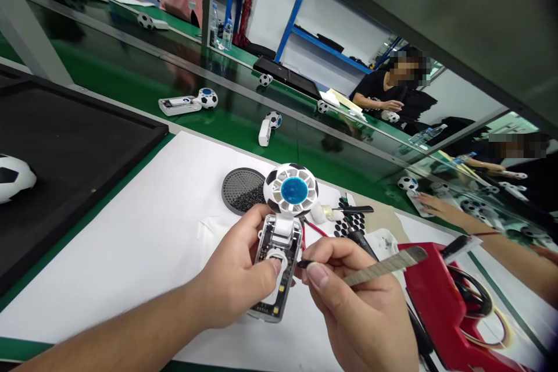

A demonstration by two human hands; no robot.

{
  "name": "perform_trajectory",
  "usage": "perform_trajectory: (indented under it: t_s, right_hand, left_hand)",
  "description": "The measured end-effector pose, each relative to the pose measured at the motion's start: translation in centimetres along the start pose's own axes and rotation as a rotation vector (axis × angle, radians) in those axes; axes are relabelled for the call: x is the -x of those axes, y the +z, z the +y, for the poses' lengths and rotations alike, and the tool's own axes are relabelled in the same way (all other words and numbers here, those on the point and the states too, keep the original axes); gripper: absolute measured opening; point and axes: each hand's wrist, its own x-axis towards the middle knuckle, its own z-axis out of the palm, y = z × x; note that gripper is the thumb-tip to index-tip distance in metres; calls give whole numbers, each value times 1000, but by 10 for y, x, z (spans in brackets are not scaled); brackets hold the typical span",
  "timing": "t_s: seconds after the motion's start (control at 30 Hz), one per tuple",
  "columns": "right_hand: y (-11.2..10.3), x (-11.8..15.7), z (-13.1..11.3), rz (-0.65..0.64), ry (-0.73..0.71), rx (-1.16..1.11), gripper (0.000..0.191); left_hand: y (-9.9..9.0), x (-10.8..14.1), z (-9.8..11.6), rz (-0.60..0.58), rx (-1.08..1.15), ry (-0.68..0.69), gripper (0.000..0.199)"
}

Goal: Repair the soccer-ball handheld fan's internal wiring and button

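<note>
The left hand (231, 267) grips a soccer-ball-themed handheld fan (279, 238) in its clenched fingers, thumb pressed on the clear casing's white centre. The fan hangs above a white sheet (131, 244) on the counter, its long axis running away from the person towards the counter's far edge, with the blue-centred fan head (290, 189) at the far end. The right hand (353, 296) pinches a narrow steel file (383, 264), whose black tip sits just beside the casing's right side. Past the fan, a round grey perforated dish (242, 190) holds small black bits (too small to identify). Near the counter's left edge, a black tray (74, 145) carries a white-and-black ball shell (13, 177). A red box (436, 308) stands towards the right edge.
</note>
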Motion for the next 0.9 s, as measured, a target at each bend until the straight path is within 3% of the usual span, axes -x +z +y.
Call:
perform_trajectory:
  t_s: [0.33, 0.53, 0.7, 0.9]
  right_hand:
    - [-1, -1, 0, -53, 14, 42, 16]
    - [-3, -3, 3, -82, 46, 52, 14]
    - [-2, -2, -1, -71, 15, 103, 13]
    - [0, -3, -1, -50, 41, 132, 14]
  left_hand:
    - [3, 1, 3, 53, -121, -91, 50]
    - [1, 0, 3, 30, -76, -38, 48]
    - [-5, 2, -7, -23, 86, -46, 54]
    - [-1, 0, 1, 20, 28, -51, 52]
